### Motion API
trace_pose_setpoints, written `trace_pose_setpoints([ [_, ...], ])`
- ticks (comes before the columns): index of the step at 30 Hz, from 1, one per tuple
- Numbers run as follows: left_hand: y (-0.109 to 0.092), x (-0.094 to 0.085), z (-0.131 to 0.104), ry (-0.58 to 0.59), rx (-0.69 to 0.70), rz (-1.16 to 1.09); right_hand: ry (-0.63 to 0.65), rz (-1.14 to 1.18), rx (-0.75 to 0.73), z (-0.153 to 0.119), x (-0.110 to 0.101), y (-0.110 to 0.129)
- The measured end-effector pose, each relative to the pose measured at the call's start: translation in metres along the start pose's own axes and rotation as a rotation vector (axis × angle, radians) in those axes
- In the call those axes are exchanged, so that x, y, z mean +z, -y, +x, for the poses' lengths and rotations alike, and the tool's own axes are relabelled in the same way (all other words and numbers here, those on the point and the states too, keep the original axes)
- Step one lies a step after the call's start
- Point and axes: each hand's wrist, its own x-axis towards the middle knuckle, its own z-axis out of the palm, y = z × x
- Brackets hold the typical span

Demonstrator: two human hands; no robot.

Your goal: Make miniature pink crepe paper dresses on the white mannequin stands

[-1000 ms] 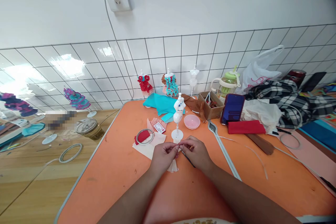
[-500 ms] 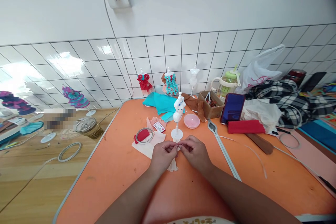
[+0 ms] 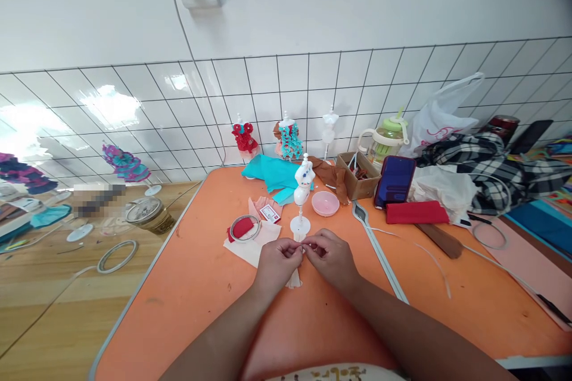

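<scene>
My left hand (image 3: 280,261) and my right hand (image 3: 329,256) meet over the table, fingertips pinched together on something too small to make out. Under them lies a pale cloth strip (image 3: 294,278), mostly covered by the hands. Just beyond stands a small white mannequin (image 3: 304,181) with blue marks on its chest, on a round base. Left of the hands, a metal hoop (image 3: 245,239) rests on a piece of red cloth (image 3: 241,227) and a pale cloth (image 3: 270,233). A white tag (image 3: 270,213) lies on peach fabric near it. A pink dish (image 3: 325,204) sits right of the mannequin.
Turquoise fabric (image 3: 268,174), dressed mannequins (image 3: 290,138) and a cardboard box (image 3: 357,177) line the back. On the right are a phone (image 3: 395,181), folded red cloth (image 3: 417,212), a jug (image 3: 386,138) and a plastic bag (image 3: 440,113). A lidded cup (image 3: 151,215) stands on the left wooden table.
The view has shifted slightly, so everything sits a little higher in the picture. My hands keep the same pinched pose, fingertips together.
</scene>
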Motion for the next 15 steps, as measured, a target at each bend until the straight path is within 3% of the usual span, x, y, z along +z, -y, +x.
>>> trace_pose_setpoints([
  [3, -0.002, 0.0, 0.0, 0.002, -0.001, 0.016, -0.02, 0.069, 0.009, 0.001, 0.003, -0.003],
  [7, -0.001, -0.001, 0.001, -0.01, -0.015, 0.02, 0.051, 0.149, -0.047, 0.004, 0.002, -0.01],
  [15, -0.003, -0.002, -0.001, -0.018, 0.042, 0.11, 0.034, 0.123, -0.046, 0.003, -0.002, -0.009],
])
